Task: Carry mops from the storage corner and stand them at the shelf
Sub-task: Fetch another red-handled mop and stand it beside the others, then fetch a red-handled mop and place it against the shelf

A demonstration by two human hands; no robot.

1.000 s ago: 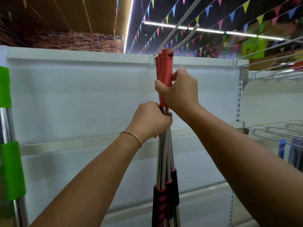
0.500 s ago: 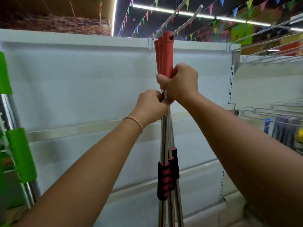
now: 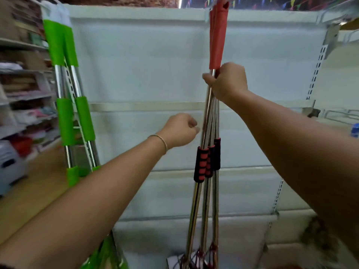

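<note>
A bundle of three mops (image 3: pixel 208 121) with steel poles, red top handles and red-and-black foam grips stands upright against the white shelf back panel (image 3: pixel 139 61). My right hand (image 3: pixel 227 83) is wrapped around the poles just below the red handles. My left hand (image 3: pixel 179 131) is off the poles, a little to their left, with its fingers curled on nothing. The mop heads at the bottom show only as dark red strands.
Mops with green grips (image 3: pixel 67 90) lean against the shelf's left end. Stocked shelves (image 3: pixel 21 94) fill the far left beyond a tan floor. A slotted shelf upright (image 3: pixel 315 61) and wire racks are on the right. A grey fluffy mop head (image 3: pixel 318 241) lies low right.
My left hand has let go of the poles and dropped down and to the left. My right hand has slid from the red handles onto the steel poles. My view has tilted downward.
</note>
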